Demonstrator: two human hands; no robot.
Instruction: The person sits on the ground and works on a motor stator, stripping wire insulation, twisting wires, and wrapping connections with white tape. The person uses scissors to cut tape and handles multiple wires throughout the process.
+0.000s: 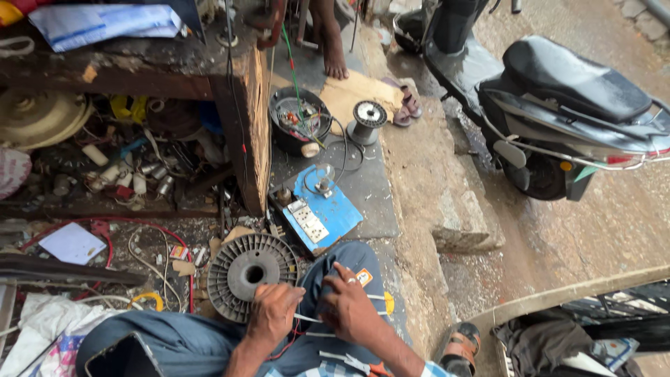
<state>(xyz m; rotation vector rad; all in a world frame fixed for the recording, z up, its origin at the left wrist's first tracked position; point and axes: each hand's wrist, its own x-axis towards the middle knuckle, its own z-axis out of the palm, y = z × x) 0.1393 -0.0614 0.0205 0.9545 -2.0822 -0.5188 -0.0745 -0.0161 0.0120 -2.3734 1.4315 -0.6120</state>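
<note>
My left hand [273, 312] and my right hand [349, 304] rest close together on my knee in blue trousers [349, 262], at the bottom centre. Their fingers pinch thin pale strips or wires [307, 319] that run between them. Just left of my left hand lies a round grey finned metal disc [250, 272] with a hole in its middle, touching my knuckles. A small orange patch [363, 277] shows on the trouser leg beside my right hand.
A blue board [322, 209] with a white switch box lies ahead on the slab. Beyond are a black round housing with wires [299, 120] and a wire spool [368, 120]. A wooden bench [174, 70] with cluttered shelves fills the left. A parked scooter [558, 105] stands right. Another person's bare foot [333, 49] is at the top.
</note>
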